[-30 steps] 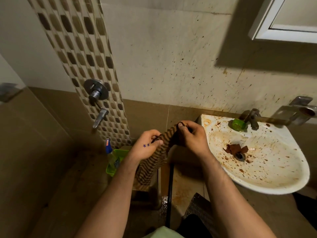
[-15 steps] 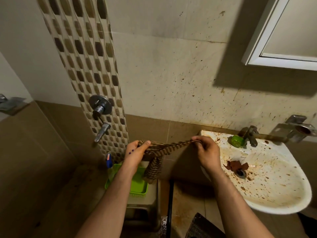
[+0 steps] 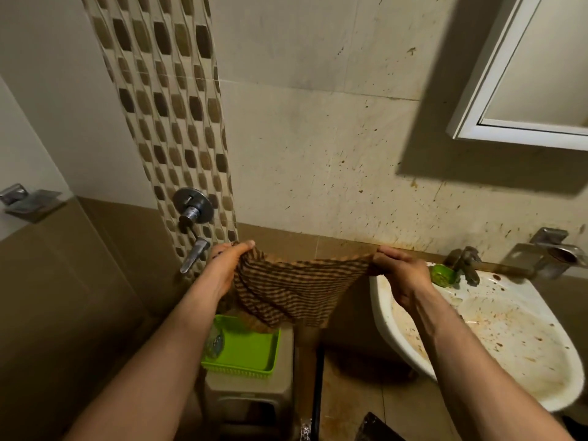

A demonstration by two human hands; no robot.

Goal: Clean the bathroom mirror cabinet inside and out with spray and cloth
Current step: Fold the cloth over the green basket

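Both hands hold a striped cloth spread out in front of the wall. The left hand grips its left top corner, and the right hand pinches its right top corner. The mirror cabinet hangs far up on the right, above the dirty sink.

Mirror cabinet cut by right edge; tray contents blurred.

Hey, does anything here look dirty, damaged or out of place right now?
The sink is badly soiled: brown splatter and streaks cover its basin, and similar specks dot the wall behind it. The striped cloth, stretched between the left hand and right hand, looks intact.
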